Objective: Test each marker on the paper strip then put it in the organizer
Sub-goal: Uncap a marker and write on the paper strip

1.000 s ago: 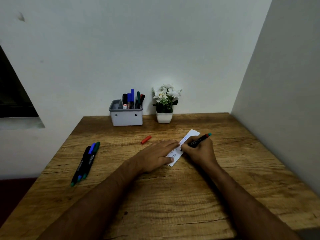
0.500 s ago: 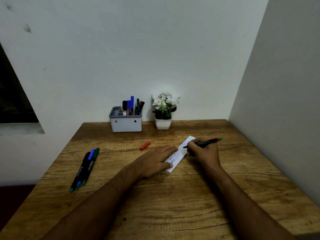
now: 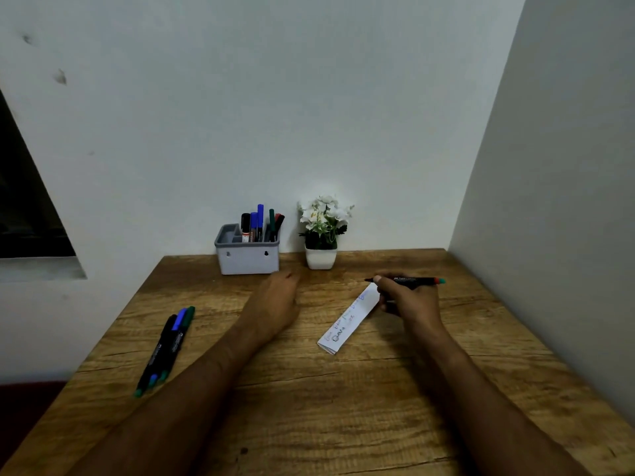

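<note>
My right hand (image 3: pixel 409 302) grips a black marker with a red tip (image 3: pixel 412 280), uncapped and held level just above the far end of the white paper strip (image 3: pixel 347 321). The strip lies slantwise on the table and carries scribbles in several colours. My left hand (image 3: pixel 275 300) lies palm down on the wood left of the strip, in front of the grey organizer (image 3: pixel 247 261). It covers the spot where the red cap lay, and its fingers are hidden. Several markers stand in the organizer. Three capped markers (image 3: pixel 166 350) lie at the table's left side.
A small white pot of white flowers (image 3: pixel 321 238) stands right of the organizer against the back wall. A side wall runs close along the table's right edge (image 3: pixel 515 324). The wooden table (image 3: pixel 343 407) drops off at its left edge.
My left hand left the paper strip and slid up and left over the red cap. My right hand lifted the marker off the strip and turned it level.
</note>
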A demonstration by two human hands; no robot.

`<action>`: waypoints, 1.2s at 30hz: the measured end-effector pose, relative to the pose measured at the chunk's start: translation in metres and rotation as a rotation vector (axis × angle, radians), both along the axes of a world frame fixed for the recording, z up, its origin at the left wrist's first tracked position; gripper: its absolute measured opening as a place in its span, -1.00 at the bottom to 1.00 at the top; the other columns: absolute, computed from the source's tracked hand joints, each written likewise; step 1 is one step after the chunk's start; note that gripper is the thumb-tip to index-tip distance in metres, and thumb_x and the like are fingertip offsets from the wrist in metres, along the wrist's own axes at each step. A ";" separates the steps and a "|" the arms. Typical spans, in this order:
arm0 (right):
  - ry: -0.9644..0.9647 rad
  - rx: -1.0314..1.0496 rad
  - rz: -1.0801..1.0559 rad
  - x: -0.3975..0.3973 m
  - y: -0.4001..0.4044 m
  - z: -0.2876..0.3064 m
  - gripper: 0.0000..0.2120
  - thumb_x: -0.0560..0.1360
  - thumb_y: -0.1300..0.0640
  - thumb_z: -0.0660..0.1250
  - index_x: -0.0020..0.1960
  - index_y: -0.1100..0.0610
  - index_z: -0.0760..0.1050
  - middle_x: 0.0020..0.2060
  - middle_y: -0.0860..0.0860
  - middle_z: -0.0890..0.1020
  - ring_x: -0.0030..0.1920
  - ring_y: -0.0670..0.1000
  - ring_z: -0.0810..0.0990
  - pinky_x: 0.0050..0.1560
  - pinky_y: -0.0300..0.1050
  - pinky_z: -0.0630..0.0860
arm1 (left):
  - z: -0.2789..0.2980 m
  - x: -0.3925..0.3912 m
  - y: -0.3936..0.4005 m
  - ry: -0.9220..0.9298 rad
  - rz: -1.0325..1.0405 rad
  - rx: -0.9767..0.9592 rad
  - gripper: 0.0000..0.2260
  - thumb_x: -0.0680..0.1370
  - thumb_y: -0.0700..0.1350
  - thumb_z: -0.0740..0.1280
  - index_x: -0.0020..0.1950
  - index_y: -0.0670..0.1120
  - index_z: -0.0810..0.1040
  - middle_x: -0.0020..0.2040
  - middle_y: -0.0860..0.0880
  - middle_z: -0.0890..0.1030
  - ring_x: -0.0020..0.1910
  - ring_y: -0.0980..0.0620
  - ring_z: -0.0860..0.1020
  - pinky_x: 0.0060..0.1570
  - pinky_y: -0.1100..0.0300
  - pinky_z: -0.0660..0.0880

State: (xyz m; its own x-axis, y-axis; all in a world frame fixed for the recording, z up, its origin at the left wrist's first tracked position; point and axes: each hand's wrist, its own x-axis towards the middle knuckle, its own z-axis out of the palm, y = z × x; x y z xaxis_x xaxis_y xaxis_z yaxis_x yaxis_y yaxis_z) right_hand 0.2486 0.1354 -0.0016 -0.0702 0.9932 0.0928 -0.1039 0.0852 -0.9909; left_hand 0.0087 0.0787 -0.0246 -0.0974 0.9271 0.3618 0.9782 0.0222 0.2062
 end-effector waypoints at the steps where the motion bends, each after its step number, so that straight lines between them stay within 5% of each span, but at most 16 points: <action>1: 0.002 0.024 0.010 0.000 -0.001 0.001 -0.93 0.50 0.31 0.48 -0.03 0.23 0.71 -0.22 0.19 0.71 -0.30 0.03 0.63 -0.38 -0.19 0.60 | -0.001 -0.002 0.001 0.014 0.031 -0.022 -0.79 0.54 -0.18 0.31 0.17 -0.06 0.58 0.08 -0.04 0.59 0.09 -0.03 0.55 0.07 0.09 0.54; 4: 0.043 0.090 0.031 -0.001 -0.003 0.002 -0.93 0.51 0.30 0.47 -0.02 0.25 0.70 -0.26 0.18 0.68 -0.31 0.06 0.61 -0.34 -0.11 0.59 | -0.002 -0.005 0.003 0.048 0.077 -0.076 -0.88 0.55 -0.15 0.30 -0.02 -0.05 0.63 -0.09 -0.05 0.64 -0.08 -0.03 0.59 -0.08 0.02 0.59; 11: 0.173 0.040 0.161 -0.005 -0.001 0.005 -0.67 0.64 0.21 0.17 0.07 0.29 0.71 -0.07 0.29 0.68 -0.29 0.08 0.59 -0.30 -0.08 0.58 | -0.003 -0.004 0.006 -0.005 0.122 -0.041 -0.92 0.54 -0.17 0.36 -0.08 -0.07 0.66 -0.10 -0.05 0.65 -0.10 0.00 0.60 -0.05 0.04 0.61; 15: 0.188 0.061 0.133 -0.012 -0.004 0.009 -0.79 0.65 0.25 0.21 0.01 0.25 0.62 -0.12 0.30 0.71 -0.32 0.10 0.62 -0.31 -0.06 0.62 | 0.005 -0.002 0.005 -0.105 0.153 0.034 -0.94 0.54 -0.20 0.39 -0.09 -0.07 0.65 -0.11 -0.01 0.62 -0.10 0.04 0.60 -0.05 0.09 0.61; 20: 0.178 0.129 0.105 -0.023 -0.011 0.012 -0.80 0.64 0.25 0.29 -0.10 0.30 0.58 -0.29 0.24 0.69 -0.43 0.04 0.55 -0.42 -0.10 0.53 | 0.028 -0.002 0.004 -0.655 0.236 0.164 -0.95 0.50 -0.21 0.47 -0.06 -0.12 0.67 -0.21 0.04 0.66 -0.32 0.20 0.61 -0.36 0.46 0.48; 24: 0.151 0.193 0.104 -0.035 -0.012 0.011 -0.80 0.62 0.26 0.33 -0.10 0.37 0.60 -0.40 0.14 0.61 -0.45 0.03 0.50 -0.43 -0.11 0.46 | 0.040 -0.004 0.005 -1.467 0.279 0.160 -0.86 0.48 -0.35 0.46 0.02 -0.29 0.63 -0.01 -0.19 0.66 -0.14 -0.05 0.70 -0.14 0.18 0.65; 26: 0.153 0.229 0.138 -0.041 -0.015 0.011 -0.85 0.60 0.28 0.38 -0.04 0.37 0.65 -0.34 0.20 0.64 -0.40 0.07 0.56 -0.40 -0.09 0.51 | 0.044 -0.004 0.003 -1.717 0.283 0.157 -0.83 0.48 -0.38 0.43 0.06 -0.33 0.59 0.02 -0.24 0.64 -0.04 -0.12 0.68 -0.03 0.09 0.65; 36: 0.039 0.362 0.219 -0.062 -0.024 0.003 -0.92 0.53 0.40 0.43 -0.05 0.31 0.70 -0.26 0.25 0.72 -0.30 0.16 0.69 -0.26 -0.07 0.65 | 0.043 -0.010 -0.003 -1.960 0.275 0.203 -0.88 0.50 -0.40 0.39 0.03 -0.34 0.58 -0.05 -0.23 0.64 -0.09 -0.11 0.67 -0.09 0.09 0.66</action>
State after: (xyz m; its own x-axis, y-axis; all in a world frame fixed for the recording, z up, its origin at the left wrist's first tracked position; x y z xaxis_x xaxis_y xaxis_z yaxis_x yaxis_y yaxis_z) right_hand 0.1866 0.1116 0.0017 -0.2657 0.8581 0.4393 -0.1952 0.3983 -0.8962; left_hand -0.0014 0.0760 0.0189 -0.5283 0.7873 -0.3179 -0.5707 -0.0522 0.8195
